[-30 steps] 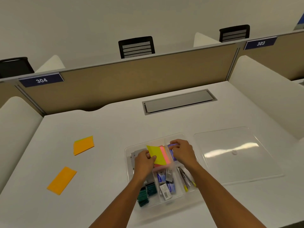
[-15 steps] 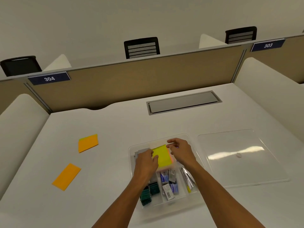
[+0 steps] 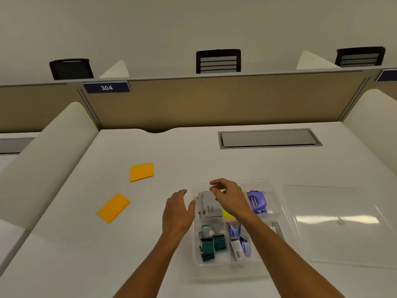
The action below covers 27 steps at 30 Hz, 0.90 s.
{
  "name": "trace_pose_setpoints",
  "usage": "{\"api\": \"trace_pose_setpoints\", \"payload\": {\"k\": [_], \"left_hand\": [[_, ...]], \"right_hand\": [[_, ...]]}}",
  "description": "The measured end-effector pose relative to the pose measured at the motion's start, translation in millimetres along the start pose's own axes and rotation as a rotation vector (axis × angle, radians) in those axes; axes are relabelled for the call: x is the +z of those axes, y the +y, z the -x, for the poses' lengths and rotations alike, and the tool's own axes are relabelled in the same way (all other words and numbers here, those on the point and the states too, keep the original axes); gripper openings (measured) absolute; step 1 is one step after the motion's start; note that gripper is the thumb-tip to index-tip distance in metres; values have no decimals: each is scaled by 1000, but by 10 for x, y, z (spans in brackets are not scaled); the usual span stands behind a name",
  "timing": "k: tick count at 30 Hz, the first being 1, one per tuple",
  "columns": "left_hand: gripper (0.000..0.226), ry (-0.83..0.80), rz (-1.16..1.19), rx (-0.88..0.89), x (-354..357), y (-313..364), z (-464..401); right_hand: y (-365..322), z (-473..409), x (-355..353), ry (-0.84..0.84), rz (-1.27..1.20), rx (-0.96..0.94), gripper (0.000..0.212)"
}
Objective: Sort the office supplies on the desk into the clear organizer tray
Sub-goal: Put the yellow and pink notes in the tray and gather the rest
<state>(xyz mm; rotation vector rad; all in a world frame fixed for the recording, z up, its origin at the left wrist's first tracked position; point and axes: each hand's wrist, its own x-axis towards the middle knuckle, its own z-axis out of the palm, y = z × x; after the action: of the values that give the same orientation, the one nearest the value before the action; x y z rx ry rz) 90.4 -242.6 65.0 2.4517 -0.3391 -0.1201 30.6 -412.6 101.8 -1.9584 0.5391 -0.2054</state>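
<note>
Organizer tray (image 3: 277, 211) sits on the tabletop (image 3: 171, 151) under my hands. Left hand (image 3: 177, 214) and right hand (image 3: 229, 197) hover apart-fingered, holding nothing. I'd reach left for the nearer orange sticky pad (image 3: 113, 207) and pinch it flat.

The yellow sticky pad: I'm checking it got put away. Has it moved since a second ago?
Yes. The yellow sticky pad, earlier raised in both hands, now lies down in the clear organizer tray beside the grey cards.

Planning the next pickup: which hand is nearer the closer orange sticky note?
Left. The left hand hovers just right of the orange sticky note; the right hand is farther right, over the tray.
</note>
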Motion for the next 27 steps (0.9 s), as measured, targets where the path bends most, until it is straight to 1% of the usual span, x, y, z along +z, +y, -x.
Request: {"api": "trace_pose_setpoints", "payload": {"k": [5,10,13,16,18,23,27], "left_hand": [[49,123,-48,-25,-217,-492,-9],[54,122,-166,-123,-448,-1015,-135],[63,120,-239,-167,-573,-1326,-193],[84,105,-336,-197,-667,-1586,-225],[94,92,-380,-202,-719,-1734,-255],[102,75,-423,-201,-808,-1982,-377],[103,39,-378,-214,-806,-2119,-466]], "right_hand": [[-205,-24,299,-82,47,-31,20],[-336,-120,643,-158,107,-42,25],[-386,-193,862,-209,161,-60,28],[-405,-288,1065,-248,230,-84,34],[-419,-359,1211,-281,288,-109,39],[-501,-564,1536,-356,431,-153,57],[-529,-755,1769,-416,539,-149,71]]}}
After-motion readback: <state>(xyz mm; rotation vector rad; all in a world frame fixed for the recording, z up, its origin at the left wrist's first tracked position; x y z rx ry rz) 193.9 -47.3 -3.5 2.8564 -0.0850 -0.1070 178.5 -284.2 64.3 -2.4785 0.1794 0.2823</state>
